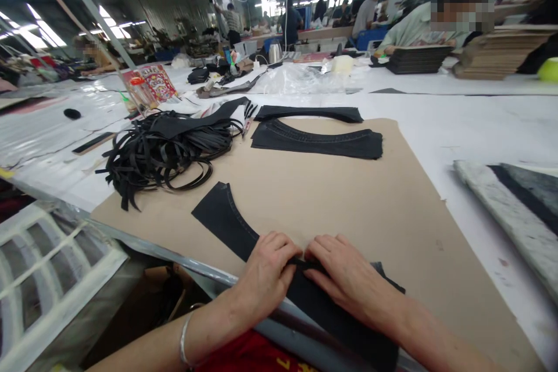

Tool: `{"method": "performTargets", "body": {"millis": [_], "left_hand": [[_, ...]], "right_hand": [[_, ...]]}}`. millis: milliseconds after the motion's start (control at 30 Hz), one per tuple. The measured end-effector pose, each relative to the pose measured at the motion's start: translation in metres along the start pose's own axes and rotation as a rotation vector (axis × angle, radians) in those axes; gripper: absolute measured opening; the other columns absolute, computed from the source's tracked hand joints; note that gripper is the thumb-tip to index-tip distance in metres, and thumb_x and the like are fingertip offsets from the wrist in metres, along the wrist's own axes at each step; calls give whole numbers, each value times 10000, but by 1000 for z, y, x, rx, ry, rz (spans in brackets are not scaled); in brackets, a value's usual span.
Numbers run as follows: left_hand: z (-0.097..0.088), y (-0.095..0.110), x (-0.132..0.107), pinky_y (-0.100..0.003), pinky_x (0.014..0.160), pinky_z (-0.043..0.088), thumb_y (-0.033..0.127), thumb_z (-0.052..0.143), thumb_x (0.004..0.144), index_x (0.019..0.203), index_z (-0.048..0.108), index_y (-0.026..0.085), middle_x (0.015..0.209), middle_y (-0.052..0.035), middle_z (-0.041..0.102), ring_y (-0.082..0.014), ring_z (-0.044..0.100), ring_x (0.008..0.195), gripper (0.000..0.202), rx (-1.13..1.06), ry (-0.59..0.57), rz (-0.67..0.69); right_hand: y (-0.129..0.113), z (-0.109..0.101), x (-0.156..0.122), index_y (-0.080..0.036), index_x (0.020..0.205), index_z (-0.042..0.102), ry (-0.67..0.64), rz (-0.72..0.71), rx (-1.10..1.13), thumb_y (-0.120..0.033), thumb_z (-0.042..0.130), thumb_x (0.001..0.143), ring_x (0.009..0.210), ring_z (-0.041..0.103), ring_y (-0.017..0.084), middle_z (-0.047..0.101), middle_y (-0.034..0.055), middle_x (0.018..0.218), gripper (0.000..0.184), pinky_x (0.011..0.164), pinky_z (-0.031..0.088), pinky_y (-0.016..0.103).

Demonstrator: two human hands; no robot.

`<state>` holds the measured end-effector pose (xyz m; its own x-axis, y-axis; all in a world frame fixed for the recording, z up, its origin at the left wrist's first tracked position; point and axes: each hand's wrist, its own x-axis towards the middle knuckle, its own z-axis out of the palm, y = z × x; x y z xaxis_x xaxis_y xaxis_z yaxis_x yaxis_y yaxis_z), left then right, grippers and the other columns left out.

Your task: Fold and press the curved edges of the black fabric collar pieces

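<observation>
A black curved fabric piece [226,215] lies aslant on the brown paper sheet [361,197], with stitching or holes along its curved edge. Both my hands pinch that curved edge near its middle, close together. My left hand [271,264] has thumb and fingers closed on it from the left. From the right, my right hand [344,273] grips the edge, its forearm crossing over the piece. The lower end hangs toward the table's front edge. Farther back lie a stack of similar black pieces [318,142] and another narrow black piece [309,112].
A heap of black strips [170,145] lies to the left. Stacks of dark and brown boards [501,52] stand at the back right beside a person leaning over the table [418,23]. A grey-white slab [514,209] is at right. A white slotted rack [52,279] stands below left.
</observation>
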<state>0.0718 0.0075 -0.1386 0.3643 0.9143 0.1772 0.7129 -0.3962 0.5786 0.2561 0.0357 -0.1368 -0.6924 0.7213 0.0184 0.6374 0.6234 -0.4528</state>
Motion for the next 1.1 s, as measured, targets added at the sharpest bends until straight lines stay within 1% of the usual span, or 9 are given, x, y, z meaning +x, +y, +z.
{"method": "performTargets", "body": {"millis": [167, 300, 533, 633, 733, 833, 900, 967, 1100], "left_hand": [[-3, 5, 11, -312, 821, 473, -55, 463, 729, 896, 672, 180, 871, -32, 636, -183, 561, 890, 356, -28, -86, -5], [-1, 14, 19, -298, 790, 486, -45, 474, 702, 854, 679, 190, 843, -23, 635, -184, 575, 868, 347, 9, -155, -46], [9, 20, 17, -295, 773, 490, -40, 468, 745, 822, 673, 190, 814, -21, 621, -176, 567, 838, 317, 59, -133, -37], [15, 21, 9, -316, 770, 500, 4, 446, 822, 880, 681, 194, 841, -36, 613, -186, 554, 839, 307, 88, -108, 3], [23, 19, -4, -356, 765, 513, 62, 397, 888, 1026, 654, 169, 897, -66, 610, -207, 538, 847, 310, 128, -71, 84], [30, 16, -15, -389, 811, 517, 75, 357, 908, 1195, 576, 129, 990, -102, 609, -226, 534, 908, 365, 149, -20, 166], [32, 15, -19, -401, 862, 510, 66, 348, 903, 1258, 536, 124, 1050, -117, 599, -233, 529, 965, 405, 149, 6, 198], [33, 15, -20, -402, 868, 513, 54, 348, 890, 1300, 508, 139, 1067, -118, 590, -232, 526, 978, 448, 156, -3, 195], [31, 17, -17, -404, 808, 533, 59, 359, 884, 1340, 489, 186, 1022, -110, 574, -231, 522, 928, 491, 228, -55, 177]], "right_hand": [[11, -17, -7, -199, 886, 582, -61, 70, 120, -153, 591, 838, 848, 545, 182, 615, 17, 899, 67, 784, 373, 325], [15, -19, -9, -203, 847, 598, -71, 97, 203, -111, 592, 792, 847, 549, 169, 626, 4, 884, 107, 775, 380, 292], [19, -15, -14, -200, 821, 610, -36, 72, 217, -62, 548, 796, 844, 545, 154, 612, 5, 867, 154, 781, 396, 273], [23, -14, -21, -202, 820, 606, -18, 18, 201, -81, 529, 845, 846, 538, 154, 595, 5, 856, 145, 779, 402, 277], [29, -16, -30, -202, 849, 604, -5, -37, 200, -113, 506, 891, 862, 531, 160, 590, 14, 873, 139, 778, 407, 286], [35, -18, -37, -203, 875, 605, 7, -73, 192, -127, 502, 906, 881, 519, 166, 587, 20, 901, 131, 783, 407, 295], [38, -20, -40, -205, 896, 610, 6, -91, 180, -132, 500, 911, 886, 513, 166, 585, 23, 911, 133, 785, 407, 297], [40, -21, -42, -204, 911, 615, 9, -116, 167, -134, 491, 917, 887, 507, 165, 585, 28, 918, 142, 789, 406, 298], [44, -22, -46, -192, 913, 620, 43, -177, 127, -140, 447, 938, 869, 495, 166, 581, 44, 907, 183, 778, 400, 304]]}}
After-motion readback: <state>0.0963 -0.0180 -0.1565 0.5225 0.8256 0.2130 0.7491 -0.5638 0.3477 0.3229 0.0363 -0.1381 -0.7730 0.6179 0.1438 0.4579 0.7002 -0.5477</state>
